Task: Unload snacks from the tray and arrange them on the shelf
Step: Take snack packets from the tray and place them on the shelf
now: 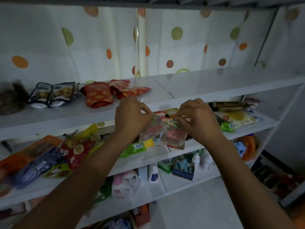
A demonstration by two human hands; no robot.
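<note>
Both my hands hold clear snack packets with red print [163, 134] by their top edge, in front of the white shelf [165, 100]. My left hand [132, 116] pinches the left corner and my right hand [198, 119] pinches the right corner. The packets hang down between the upper and middle boards. On the upper board lie red pouches [100, 95] and black-edged clear pouches [52, 94]. No tray is in view.
The middle board carries a heap of mixed snack bags [49, 156] at left and flat packets [234, 116] at right. Bottles and boxes [165, 169] stand on the lower board. A dotted curtain [115, 43] hangs behind. The upper board's right half [222, 80] is bare.
</note>
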